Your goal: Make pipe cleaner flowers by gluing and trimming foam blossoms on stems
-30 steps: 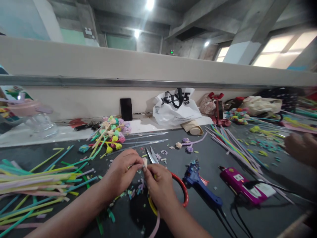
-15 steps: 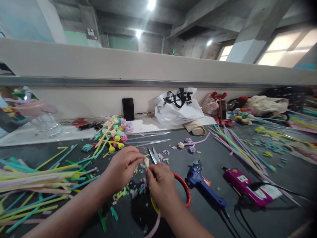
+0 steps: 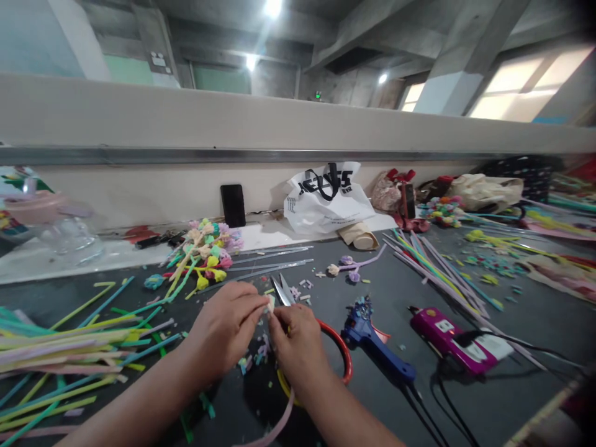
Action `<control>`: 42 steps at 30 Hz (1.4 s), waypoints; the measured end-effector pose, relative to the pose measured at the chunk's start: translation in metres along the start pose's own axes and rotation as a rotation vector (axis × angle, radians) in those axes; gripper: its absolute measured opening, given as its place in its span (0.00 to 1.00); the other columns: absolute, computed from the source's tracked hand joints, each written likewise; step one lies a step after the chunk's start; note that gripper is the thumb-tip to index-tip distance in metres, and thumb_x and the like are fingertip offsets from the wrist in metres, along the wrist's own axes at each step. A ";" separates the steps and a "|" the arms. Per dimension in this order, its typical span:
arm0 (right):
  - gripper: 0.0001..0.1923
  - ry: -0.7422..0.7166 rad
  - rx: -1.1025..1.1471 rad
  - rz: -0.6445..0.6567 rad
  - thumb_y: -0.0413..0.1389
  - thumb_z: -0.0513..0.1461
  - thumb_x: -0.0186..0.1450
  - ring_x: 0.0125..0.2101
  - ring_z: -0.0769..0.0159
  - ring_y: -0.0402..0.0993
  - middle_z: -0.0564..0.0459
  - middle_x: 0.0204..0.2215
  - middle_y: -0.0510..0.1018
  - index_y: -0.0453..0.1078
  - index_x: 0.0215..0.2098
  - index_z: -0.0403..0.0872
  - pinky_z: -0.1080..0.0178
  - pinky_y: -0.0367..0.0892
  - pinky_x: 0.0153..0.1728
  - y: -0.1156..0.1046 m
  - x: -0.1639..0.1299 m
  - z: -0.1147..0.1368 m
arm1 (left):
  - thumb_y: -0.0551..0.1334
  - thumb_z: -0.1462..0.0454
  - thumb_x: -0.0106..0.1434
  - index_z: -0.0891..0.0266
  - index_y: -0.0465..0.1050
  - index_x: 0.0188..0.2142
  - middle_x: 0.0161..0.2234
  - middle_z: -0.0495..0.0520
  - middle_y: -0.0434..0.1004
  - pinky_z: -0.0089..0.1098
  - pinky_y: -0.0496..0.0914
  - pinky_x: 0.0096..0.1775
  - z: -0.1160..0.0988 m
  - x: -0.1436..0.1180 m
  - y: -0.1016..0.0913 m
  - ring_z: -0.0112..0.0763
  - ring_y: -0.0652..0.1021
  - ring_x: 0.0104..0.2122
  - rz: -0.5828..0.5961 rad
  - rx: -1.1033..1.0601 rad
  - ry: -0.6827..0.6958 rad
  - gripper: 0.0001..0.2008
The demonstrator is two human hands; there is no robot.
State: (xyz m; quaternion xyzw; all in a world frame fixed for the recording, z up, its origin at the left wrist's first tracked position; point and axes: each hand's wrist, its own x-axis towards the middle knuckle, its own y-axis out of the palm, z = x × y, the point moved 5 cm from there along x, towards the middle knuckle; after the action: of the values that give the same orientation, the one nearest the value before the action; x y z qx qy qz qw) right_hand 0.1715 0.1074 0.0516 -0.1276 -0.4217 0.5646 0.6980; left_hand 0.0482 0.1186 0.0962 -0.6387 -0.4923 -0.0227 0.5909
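Both hands meet in the middle of the near table, fingertips together over a tiny cream-coloured piece (image 3: 270, 303). The left hand (image 3: 226, 331) has its fingers curled in, thumb and forefinger pinched on that piece from the left side, and the right hand (image 3: 298, 345) closes on it from the right, its fingers bunched tight too, though how much of the piece each hand really grips is too small to tell. Just beyond the fingertips the blades of a pair of scissors (image 3: 281, 289) poke out, pointing away, and their red loop handle (image 3: 338, 354) curves around the right side of the right hand, lying on the dark table (image 3: 521, 323). Small coloured scraps (image 3: 254, 359) lie scattered under and between the wrists. To the left, near the left forearm, sits a loose heap of long coloured sticks (image 3: 60, 347), yellow, green, pink and teal. Farther off, beyond the hands and a little left, a bunch of small finished flowers (image 3: 207, 248) lies on its stems. To the right of the scissors rests a blue glue gun (image 3: 375, 344), and just beyond that a pink glue gun (image 3: 449, 338) with a black cable. At the far wall a white plastic bag (image 3: 326, 202) slumps, with a dark phone (image 3: 233, 205) propped upright to its left.
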 end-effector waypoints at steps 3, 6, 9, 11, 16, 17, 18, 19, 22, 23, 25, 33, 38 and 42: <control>0.15 -0.024 -0.007 0.037 0.49 0.36 0.62 0.23 0.70 0.65 0.57 0.16 0.70 0.66 0.18 0.46 0.65 0.54 0.36 0.002 -0.001 0.000 | 0.58 0.68 0.58 0.63 0.73 0.31 0.33 0.53 0.72 0.29 0.67 0.38 0.011 0.002 0.005 0.29 0.72 0.35 0.021 -0.133 -0.166 0.05; 0.15 -0.045 -0.021 0.042 0.49 0.36 0.62 0.21 0.72 0.64 0.58 0.16 0.69 0.64 0.18 0.45 0.64 0.53 0.40 0.005 -0.003 0.000 | 0.59 0.68 0.57 0.63 0.72 0.28 0.29 0.50 0.71 0.27 0.66 0.35 0.019 0.003 0.011 0.27 0.72 0.31 0.104 -0.211 -0.311 0.03; 0.15 -0.041 -0.019 0.030 0.50 0.36 0.61 0.21 0.71 0.63 0.57 0.16 0.68 0.64 0.17 0.45 0.63 0.54 0.40 0.006 -0.003 -0.001 | 0.59 0.67 0.57 0.62 0.71 0.28 0.28 0.49 0.70 0.27 0.65 0.32 0.024 0.003 0.011 0.27 0.72 0.29 0.135 -0.222 -0.379 0.03; 0.14 -0.005 0.027 0.043 0.50 0.36 0.61 0.22 0.71 0.62 0.57 0.16 0.68 0.64 0.17 0.45 0.65 0.55 0.35 0.007 -0.002 -0.002 | 0.59 0.67 0.56 0.61 0.71 0.28 0.27 0.48 0.70 0.27 0.64 0.31 0.025 0.003 0.010 0.26 0.71 0.28 0.138 -0.202 -0.396 0.03; 0.09 0.204 0.341 0.128 0.54 0.39 0.58 0.23 0.70 0.64 0.57 0.19 0.69 0.69 0.22 0.44 0.69 0.55 0.25 0.015 0.001 -0.007 | 0.58 0.67 0.55 0.62 0.70 0.26 0.28 0.48 0.71 0.28 0.64 0.33 0.026 0.005 0.005 0.27 0.71 0.30 0.144 -0.179 -0.395 0.03; 0.08 0.243 0.398 0.135 0.54 0.39 0.58 0.24 0.69 0.64 0.57 0.20 0.69 0.70 0.23 0.44 0.69 0.55 0.25 0.016 0.001 -0.008 | 0.58 0.67 0.55 0.62 0.70 0.26 0.28 0.48 0.71 0.28 0.64 0.34 0.026 0.006 0.004 0.27 0.71 0.30 0.146 -0.183 -0.392 0.03; 0.08 0.272 0.442 0.141 0.54 0.40 0.58 0.24 0.69 0.64 0.57 0.20 0.69 0.70 0.24 0.44 0.69 0.56 0.25 0.018 0.001 -0.008 | 0.58 0.67 0.55 0.62 0.70 0.26 0.28 0.48 0.71 0.28 0.64 0.34 0.026 0.007 0.003 0.27 0.71 0.30 0.152 -0.187 -0.392 0.03; 0.09 0.293 0.471 0.142 0.54 0.40 0.58 0.24 0.70 0.63 0.57 0.20 0.69 0.70 0.24 0.43 0.69 0.56 0.25 0.018 0.001 -0.008 | 0.58 0.67 0.55 0.62 0.70 0.27 0.28 0.49 0.71 0.28 0.64 0.33 0.025 0.007 0.003 0.27 0.71 0.30 0.161 -0.190 -0.394 0.03; 0.11 0.304 0.484 0.137 0.53 0.41 0.59 0.23 0.71 0.61 0.58 0.19 0.66 0.70 0.23 0.43 0.70 0.55 0.24 0.019 -0.001 -0.009 | 0.58 0.67 0.55 0.61 0.71 0.27 0.28 0.48 0.71 0.27 0.64 0.32 0.025 0.008 0.002 0.27 0.71 0.29 0.182 -0.201 -0.401 0.04; 0.11 0.296 0.475 0.134 0.52 0.41 0.59 0.22 0.72 0.60 0.58 0.18 0.65 0.69 0.23 0.43 0.70 0.54 0.24 0.019 -0.001 -0.009 | 0.58 0.67 0.55 0.61 0.71 0.27 0.27 0.48 0.71 0.27 0.64 0.31 0.025 0.009 0.002 0.27 0.71 0.29 0.183 -0.199 -0.406 0.04; 0.13 0.278 0.447 0.125 0.52 0.41 0.60 0.22 0.72 0.59 0.59 0.17 0.63 0.68 0.21 0.43 0.70 0.53 0.23 0.017 -0.001 -0.009 | 0.58 0.67 0.55 0.61 0.71 0.27 0.27 0.48 0.71 0.27 0.63 0.31 0.025 0.009 0.001 0.27 0.71 0.28 0.175 -0.191 -0.416 0.03; 0.14 0.236 0.392 0.111 0.52 0.42 0.60 0.20 0.73 0.57 0.60 0.16 0.60 0.66 0.19 0.44 0.70 0.51 0.22 0.017 -0.002 -0.011 | 0.59 0.66 0.55 0.62 0.70 0.26 0.27 0.48 0.71 0.27 0.64 0.32 0.022 0.008 0.004 0.27 0.71 0.29 0.220 -0.197 -0.387 0.03; 0.14 0.129 0.262 0.080 0.52 0.39 0.60 0.20 0.73 0.59 0.60 0.15 0.62 0.65 0.17 0.44 0.69 0.52 0.24 0.013 0.000 -0.006 | 0.58 0.66 0.56 0.62 0.70 0.25 0.27 0.49 0.71 0.27 0.63 0.33 0.023 0.008 0.004 0.27 0.71 0.30 0.220 -0.167 -0.340 0.05; 0.14 0.079 0.186 0.057 0.52 0.37 0.60 0.21 0.72 0.61 0.59 0.16 0.64 0.64 0.16 0.45 0.69 0.52 0.26 0.010 0.000 -0.002 | 0.58 0.66 0.56 0.61 0.70 0.25 0.27 0.49 0.71 0.28 0.64 0.33 0.024 0.008 0.003 0.27 0.71 0.30 0.207 -0.150 -0.336 0.05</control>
State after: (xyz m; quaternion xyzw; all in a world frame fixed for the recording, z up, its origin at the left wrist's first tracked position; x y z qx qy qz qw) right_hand 0.1668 0.1114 0.0440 -0.0965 -0.3358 0.6153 0.7066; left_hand 0.0411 0.1424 0.0914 -0.7231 -0.5123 0.1083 0.4504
